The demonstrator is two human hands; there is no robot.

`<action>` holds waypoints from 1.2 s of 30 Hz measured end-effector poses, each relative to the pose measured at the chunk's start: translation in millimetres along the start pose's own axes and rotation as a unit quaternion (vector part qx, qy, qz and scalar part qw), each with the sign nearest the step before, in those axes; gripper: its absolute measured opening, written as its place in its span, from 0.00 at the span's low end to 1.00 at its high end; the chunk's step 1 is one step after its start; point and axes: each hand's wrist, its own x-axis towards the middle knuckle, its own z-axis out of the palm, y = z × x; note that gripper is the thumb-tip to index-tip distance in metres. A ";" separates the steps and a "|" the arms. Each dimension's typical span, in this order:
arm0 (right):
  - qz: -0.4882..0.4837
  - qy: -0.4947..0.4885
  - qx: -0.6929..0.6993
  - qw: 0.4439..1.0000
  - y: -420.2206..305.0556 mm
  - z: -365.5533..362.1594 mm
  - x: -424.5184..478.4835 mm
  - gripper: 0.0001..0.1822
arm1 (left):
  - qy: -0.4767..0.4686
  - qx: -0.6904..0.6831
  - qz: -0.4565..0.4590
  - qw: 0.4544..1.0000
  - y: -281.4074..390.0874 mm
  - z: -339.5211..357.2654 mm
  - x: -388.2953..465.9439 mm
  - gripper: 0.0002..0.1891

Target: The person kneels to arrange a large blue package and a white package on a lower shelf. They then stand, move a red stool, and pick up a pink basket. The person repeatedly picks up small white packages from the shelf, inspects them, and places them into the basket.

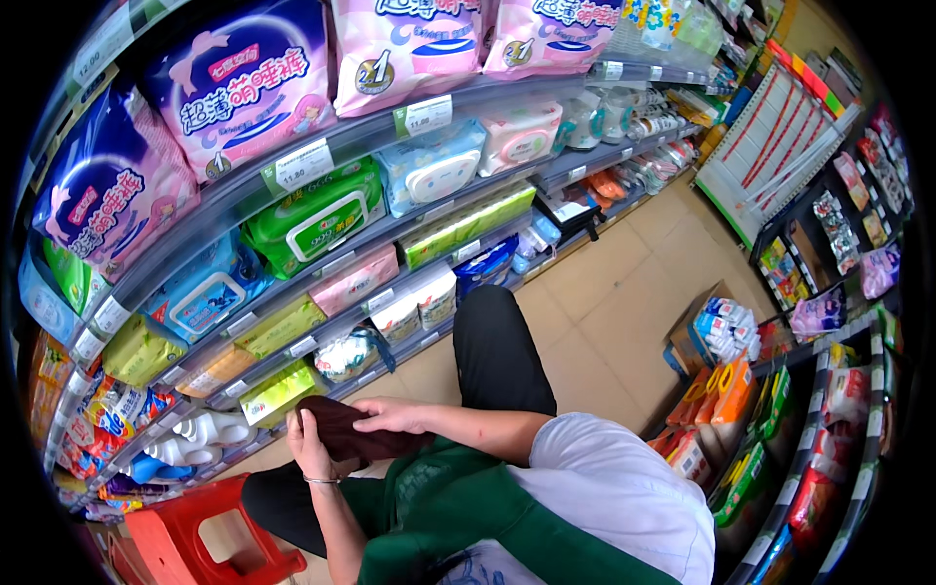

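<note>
A dark maroon cloth (344, 431) is bunched between my two hands, in front of my green apron (453, 504). My left hand (311, 444), with a bracelet at the wrist, grips the cloth's left edge with the thumb raised along it. From the other side, my right hand (391, 415) holds the cloth's upper part, its fingertips resting on the fabric. Just beyond the hands, a yellow-green tissue pack (281, 391) and a plastic-wrapped white bundle (351, 355) sit on the lowest shelf.
Curved store shelves (351, 263) hold wet-wipe packs, such as a green one (318, 219), tissues and detergent bottles (208, 431). A red plastic stool (175, 530) stands left of my bent knee. Rightward are a cardboard box (691, 329) of small packs and another stocked shelf (790, 504).
</note>
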 end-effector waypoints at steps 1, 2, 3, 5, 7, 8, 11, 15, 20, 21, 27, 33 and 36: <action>-0.013 -0.002 0.001 1.000 2.2 -3.5 1.6 0.21 | 0.003 0.081 0.047 0.996 2.5 -1.8 1.1 0.11; -0.012 0.004 -0.065 0.998 5.7 -4.6 5.0 0.21 | 0.028 0.110 0.072 0.991 12.3 1.2 -1.5 0.12; -0.010 0.055 -0.102 0.993 10.3 0.6 4.2 0.20 | 0.055 0.144 0.088 0.984 22.7 7.3 -6.9 0.13; -0.096 0.116 -0.193 0.970 5.0 -1.2 4.9 0.14 | 0.037 0.221 0.106 0.969 25.3 4.9 0.8 0.13; -0.111 0.189 -0.174 0.960 7.9 -7.3 8.1 0.12 | 0.017 0.183 0.079 0.980 41.3 9.7 10.8 0.12; -0.159 0.169 -0.174 0.957 -0.3 -3.6 2.5 0.12 | 0.009 0.208 0.008 0.978 44.4 1.8 12.4 0.11; -0.044 0.102 0.103 0.989 -28.2 22.9 1.6 0.20 | -0.003 0.203 0.028 0.979 12.2 -20.9 22.2 0.16; 0.033 0.038 0.323 0.945 -26.2 11.7 0.3 0.22 | 0.121 0.246 0.017 0.962 -30.3 -20.4 4.2 0.21; 0.031 0.180 0.284 0.941 8.3 25.2 16.6 0.17 | 0.043 -0.274 -0.097 0.956 -18.5 53.7 -62.1 0.31; 0.029 0.220 0.238 0.946 8.7 34.2 20.0 0.16 | 0.064 -0.283 -0.122 0.949 -14.3 51.5 -64.6 0.27; -0.162 0.237 -0.164 0.944 18.1 61.9 41.9 0.17 | 0.253 -0.222 -0.089 0.938 -30.1 37.2 -63.5 0.16; -0.271 0.083 -0.378 0.881 14.9 128.9 42.4 0.16 | 0.337 -0.380 -0.010 0.861 -1.6 -16.3 -57.7 0.13; -0.322 0.035 -0.378 0.867 13.4 160.3 39.0 0.19 | 0.350 -0.341 0.033 0.872 35.5 -43.8 -69.9 0.13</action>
